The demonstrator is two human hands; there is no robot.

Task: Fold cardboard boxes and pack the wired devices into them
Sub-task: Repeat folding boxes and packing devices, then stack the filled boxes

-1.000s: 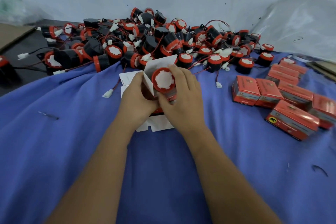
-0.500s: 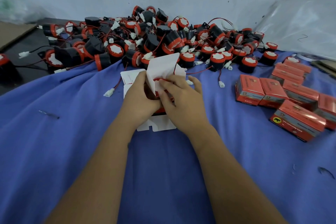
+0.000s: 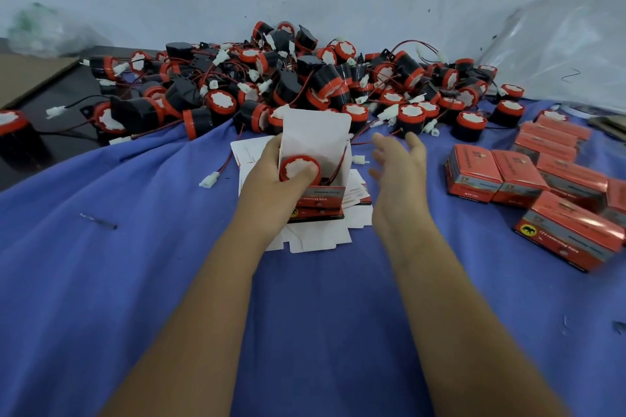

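Observation:
My left hand grips an open red cardboard box with its white lid flap standing up. A wired device with a red rim and white face sits in the box mouth, my thumb pressing on it. Its red wire hangs over the box's right edge, and a white connector lies just beyond. My right hand hovers to the right of the box, fingers spread and holding nothing. Flat white box blanks lie under the box.
A big heap of black-and-red wired devices fills the back of the blue cloth. Several closed red boxes lie at the right. A loose white connector lies left of my hand. Clear plastic leans on the wall at right.
My right hand has let go of the box and device and moved away to the right, opening. The left hand now holds the box alone, with the device seated in it.

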